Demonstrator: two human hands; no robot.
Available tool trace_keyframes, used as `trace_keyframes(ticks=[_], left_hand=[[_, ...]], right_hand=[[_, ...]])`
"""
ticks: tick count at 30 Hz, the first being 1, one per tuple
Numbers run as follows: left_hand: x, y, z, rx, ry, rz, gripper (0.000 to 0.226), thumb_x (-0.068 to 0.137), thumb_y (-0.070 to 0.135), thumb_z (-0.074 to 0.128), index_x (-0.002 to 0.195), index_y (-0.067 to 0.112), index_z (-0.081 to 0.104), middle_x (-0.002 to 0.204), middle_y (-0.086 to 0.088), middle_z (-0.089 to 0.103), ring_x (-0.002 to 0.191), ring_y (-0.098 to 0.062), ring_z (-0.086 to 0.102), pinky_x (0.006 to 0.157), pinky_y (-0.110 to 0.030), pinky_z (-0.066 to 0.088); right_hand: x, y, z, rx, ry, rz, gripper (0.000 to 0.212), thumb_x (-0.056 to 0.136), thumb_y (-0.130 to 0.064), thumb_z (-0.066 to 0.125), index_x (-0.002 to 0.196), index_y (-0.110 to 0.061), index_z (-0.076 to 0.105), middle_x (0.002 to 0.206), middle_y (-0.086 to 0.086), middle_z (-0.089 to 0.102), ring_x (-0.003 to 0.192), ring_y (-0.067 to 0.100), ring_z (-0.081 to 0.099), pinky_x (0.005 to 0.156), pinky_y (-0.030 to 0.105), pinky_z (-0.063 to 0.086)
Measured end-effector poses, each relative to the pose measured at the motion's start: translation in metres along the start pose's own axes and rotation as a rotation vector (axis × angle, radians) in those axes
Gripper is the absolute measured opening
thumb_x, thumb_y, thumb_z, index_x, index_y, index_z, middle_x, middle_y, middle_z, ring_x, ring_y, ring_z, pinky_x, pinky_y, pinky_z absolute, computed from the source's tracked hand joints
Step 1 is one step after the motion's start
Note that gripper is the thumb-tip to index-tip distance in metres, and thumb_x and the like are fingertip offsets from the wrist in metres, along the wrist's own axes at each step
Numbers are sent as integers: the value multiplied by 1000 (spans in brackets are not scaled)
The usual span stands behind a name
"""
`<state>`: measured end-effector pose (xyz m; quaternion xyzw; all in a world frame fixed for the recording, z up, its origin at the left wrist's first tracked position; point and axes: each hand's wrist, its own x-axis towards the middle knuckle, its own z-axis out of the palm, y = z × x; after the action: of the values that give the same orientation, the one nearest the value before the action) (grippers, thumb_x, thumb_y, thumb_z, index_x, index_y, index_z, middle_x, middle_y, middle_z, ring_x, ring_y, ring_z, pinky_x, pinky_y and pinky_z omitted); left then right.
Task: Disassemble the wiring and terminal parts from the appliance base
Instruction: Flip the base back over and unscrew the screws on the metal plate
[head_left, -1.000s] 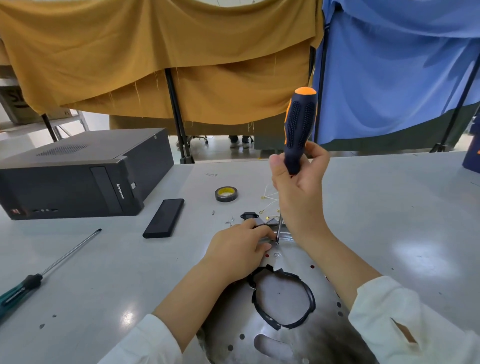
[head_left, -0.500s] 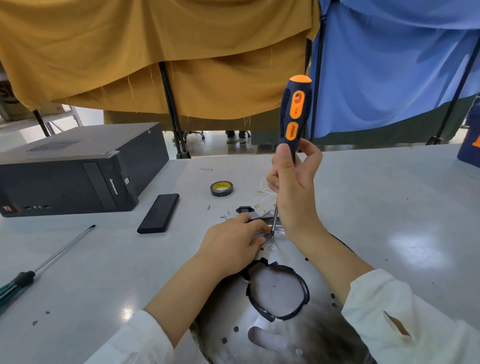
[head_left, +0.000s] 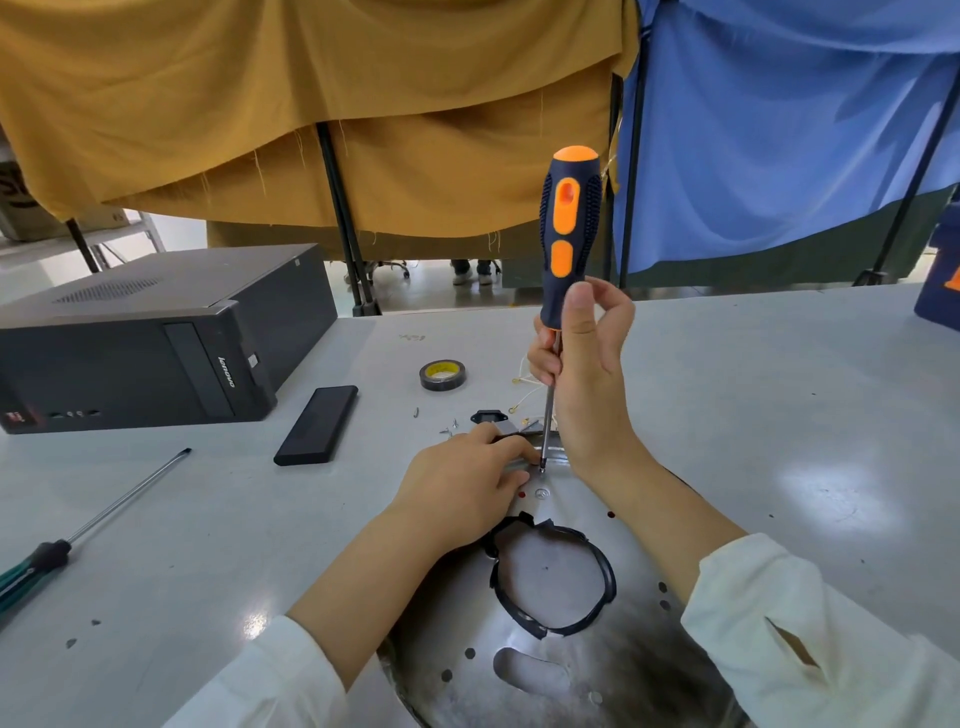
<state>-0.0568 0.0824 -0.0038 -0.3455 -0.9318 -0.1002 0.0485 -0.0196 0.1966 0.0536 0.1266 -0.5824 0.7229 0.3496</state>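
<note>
The right hand (head_left: 582, 364) has let its fingers slide down the orange-and-black screwdriver (head_left: 570, 228), whose handle has turned since a moment ago, so its grip now pinches only the handle's base. Its tip stays on a screw at the metal bracket (head_left: 550, 452) on the appliance base (head_left: 550, 670) on the surface (head_left: 779, 415). The left hand (head_left: 462, 486) still holds that bracket steady, so the screw is probably loosening.

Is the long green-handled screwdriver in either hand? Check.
No: the green-handled screwdriver lies untouched on the table's left, while the right hand holds the orange-and-black screwdriver.
</note>
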Motion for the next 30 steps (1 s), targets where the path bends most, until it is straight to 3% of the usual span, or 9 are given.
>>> trace_keyframes(ticks=[5,7,10,13,16,20,23,26,30], left_hand=[[0,-1,1,-8,2,5,29,98,40,38,124,46,48,122,13,47,109,-14,51,79,-28,42],[0,-2,2,-9,3,4,29,98,40,38,125,46,48,123,13,47,110,-14,51,79,-28,42],[0,-2,3,-7,11,4,29,98,40,39,125,46,48,123,13,48,111,-14,51,78,-27,41],[1,-2,3,-6,12,6,29,98,41,39,125,47,47,123,13,48,110,-14,51,73,-25,37],[0,-2,3,-12,14,4,29,98,40,39,125,46,48,123,13,48,110,-14,52,73,-26,37],[0,-2,3,-12,13,5,28,98,41,39,124,47,48,123,13,48,110,-14,52,73,-25,35],[0,-2,2,-18,12,5,28,98,40,39,124,46,48,122,13,48,109,-14,52,74,-25,37],[-1,-2,2,-19,7,3,28,98,39,38,123,47,48,121,14,48,109,-14,51,74,-25,37],[0,-1,2,-23,7,3,28,98,40,38,123,48,48,121,14,47,109,-13,51,74,-24,35]], right_hand=[[2,2,-1,-69,15,-13,13,100,-17,42,97,-22,31,74,-4,44,56,5,37,56,17,36],[3,1,-2,-50,23,13,7,102,-20,35,96,-19,37,72,-3,43,56,8,35,54,20,34],[3,0,-3,-51,40,46,24,103,-29,27,96,-13,45,70,-2,40,55,8,32,54,25,29],[3,-1,-3,-16,38,33,18,95,-39,39,101,-21,38,68,-9,41,53,4,32,51,17,31],[3,0,-3,-66,66,21,20,97,-25,48,101,-26,29,66,-10,43,50,1,35,52,13,35],[4,2,-5,-26,48,42,5,102,-21,35,98,-22,35,67,-6,40,52,6,33,50,18,32],[4,3,-5,-19,6,64,23,103,-32,28,97,-15,43,68,-6,40,54,7,32,54,25,29],[3,5,-4,-33,-29,61,19,95,-40,39,99,-22,42,63,-13,41,53,5,33,52,20,31],[1,7,-4,-88,14,37,19,97,-23,50,101,-26,32,60,-16,44,52,4,37,53,16,37]])
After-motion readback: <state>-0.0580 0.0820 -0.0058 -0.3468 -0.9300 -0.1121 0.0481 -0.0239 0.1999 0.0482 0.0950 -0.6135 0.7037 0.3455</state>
